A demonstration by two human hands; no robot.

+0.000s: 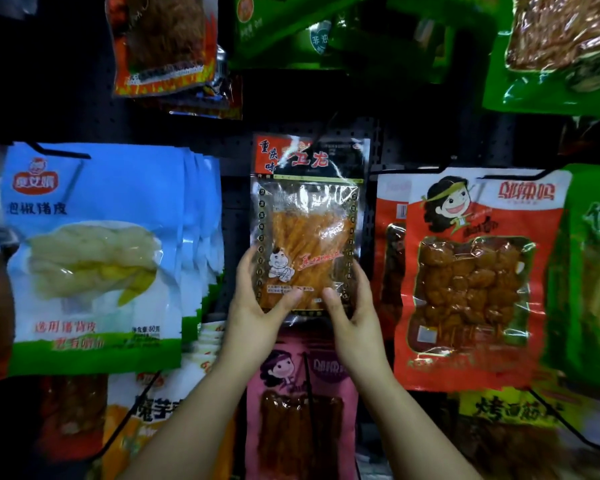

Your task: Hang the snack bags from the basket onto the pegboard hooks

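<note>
A clear snack bag (307,216) with orange strips and a red-and-black header is held upright against the dark pegboard (236,188) in the middle of the view. My left hand (260,299) grips its lower left corner, thumb on the front. My right hand (349,306) grips its lower right corner the same way. The hook behind the bag's top is hidden. The basket is out of view.
Blue bags (90,251) hang on a hook at left, red bags (478,278) at right, a pink bag (298,400) just below my hands. Green bags (551,53) and flame-printed bags (163,43) hang above. More packets crowd the lower corners.
</note>
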